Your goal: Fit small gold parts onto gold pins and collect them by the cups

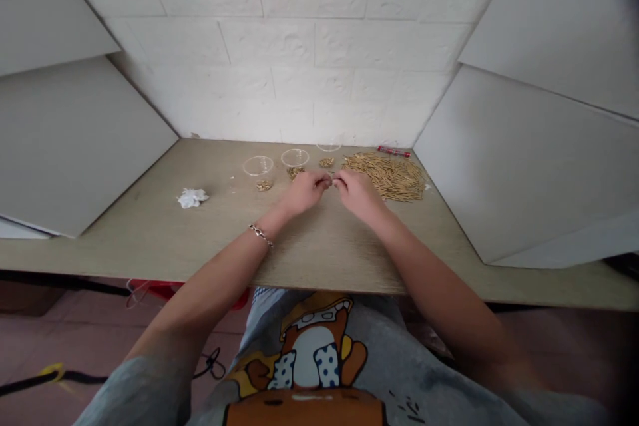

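Observation:
My left hand and my right hand meet fingertip to fingertip over the middle of the table, both pinched closed. Whatever sits between the fingertips is too small to make out. Just right of my right hand spreads a large pile of thin golden sticks. Clear round cups stand toward the wall: one at the left, one in the middle and a fainter one. Small heaps of golden bits lie before them, at the left, behind my left hand and at the right.
A crumpled white tissue lies on the wooden table at the left. A red tube rests behind the stick pile. Grey-white panels stand at the left and right, with a white brick-pattern wall behind.

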A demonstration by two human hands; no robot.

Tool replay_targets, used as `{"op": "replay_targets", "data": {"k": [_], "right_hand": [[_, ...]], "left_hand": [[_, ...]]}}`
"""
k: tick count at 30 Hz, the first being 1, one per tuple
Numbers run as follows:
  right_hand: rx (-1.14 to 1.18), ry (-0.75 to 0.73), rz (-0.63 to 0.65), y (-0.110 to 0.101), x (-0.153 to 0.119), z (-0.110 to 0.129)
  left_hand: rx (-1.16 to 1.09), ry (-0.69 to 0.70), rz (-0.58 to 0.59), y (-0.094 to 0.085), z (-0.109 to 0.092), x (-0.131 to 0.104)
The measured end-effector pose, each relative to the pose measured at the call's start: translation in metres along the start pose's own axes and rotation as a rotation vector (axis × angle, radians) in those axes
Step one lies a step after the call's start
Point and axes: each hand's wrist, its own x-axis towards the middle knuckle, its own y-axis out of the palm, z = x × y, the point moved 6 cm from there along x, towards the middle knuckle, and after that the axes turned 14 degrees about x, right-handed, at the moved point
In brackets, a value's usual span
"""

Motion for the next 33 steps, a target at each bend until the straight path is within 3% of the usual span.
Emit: {"op": "replay_targets", "data": {"k": [5,9,16,22,33], "right_hand": [[0.087,0.032,-0.087,-0.008,0.001,0.002],[0.282,0.106,-0.153,-0.01,0.002,-0.004],[0.584,0.191,-0.14,-0.004,0.005,-0.017],[0.665,0.189,-0.121,-0.003,0.006,-0.018],[0.518,0.179,-0.165,-0.003,0.002,-0.017]], "left_hand": [[-0.182,-0.086,0.023,0.0,0.002,0.001],[-0.343,-0.107,0.014,0.0,0.002,0.001],[-0.548,-0.114,0.054,0.007,0.005,0.003],[-0.575,-0.103,0.06,0.01,0.008,0.004],[-0.392,-0.126,-0.005,0.005,0.007,0.002]]}}
